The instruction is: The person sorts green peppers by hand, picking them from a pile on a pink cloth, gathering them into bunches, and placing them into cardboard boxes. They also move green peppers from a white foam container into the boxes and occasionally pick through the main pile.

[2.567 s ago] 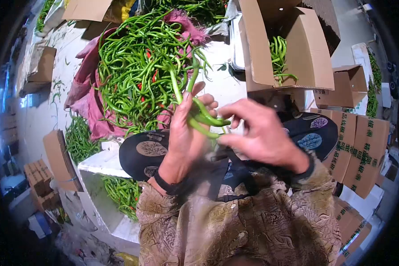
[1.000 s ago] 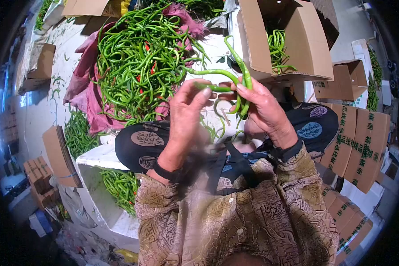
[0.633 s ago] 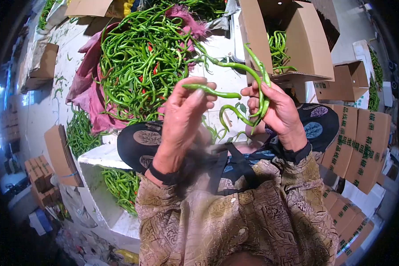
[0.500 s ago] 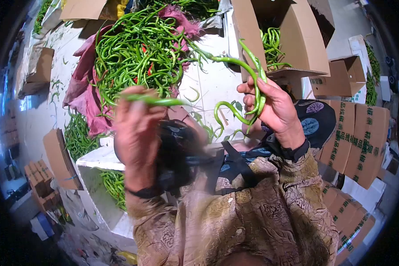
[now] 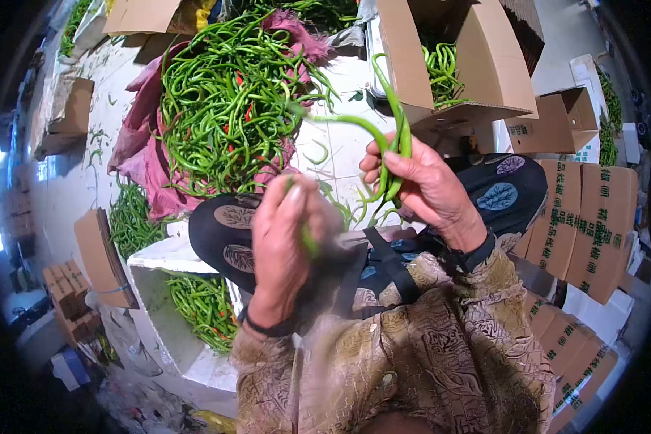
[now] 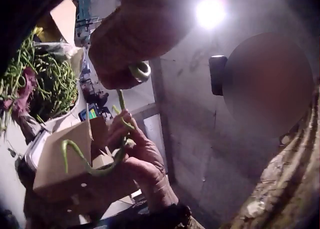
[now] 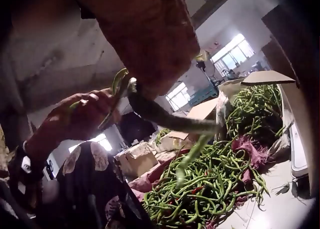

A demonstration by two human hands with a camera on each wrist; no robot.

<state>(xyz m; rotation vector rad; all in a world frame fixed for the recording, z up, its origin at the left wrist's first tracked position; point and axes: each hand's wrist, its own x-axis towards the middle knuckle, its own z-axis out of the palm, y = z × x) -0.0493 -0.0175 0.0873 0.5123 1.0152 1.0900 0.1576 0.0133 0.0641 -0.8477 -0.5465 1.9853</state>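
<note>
My left hand (image 5: 286, 239), blurred, curls round a green chili pepper (image 5: 309, 242); most of that pepper is hidden in the fist. In the left wrist view, a curled pepper (image 6: 141, 71) pokes out of this fist. To the right, my right hand (image 5: 437, 189) grips a small bunch of long green chili peppers (image 5: 400, 134) between thumb and fingers. One of them bends left toward the pile, while another points up and away. The hands are apart, held above the lap.
A big heap of green chilies (image 5: 224, 108) with a few red ones lies on pink cloth (image 5: 134, 155). A cardboard box (image 5: 499, 58) at upper right holds peppers, as does a white foam box (image 5: 148, 311) at lower left. Printed cartons (image 5: 589, 231) are stacked right.
The left hand swung left toward the heap with a pepper, then came back toward the middle, its pepper now pointing down. My right hand has shifted slightly left, still gripping its peppers.
</note>
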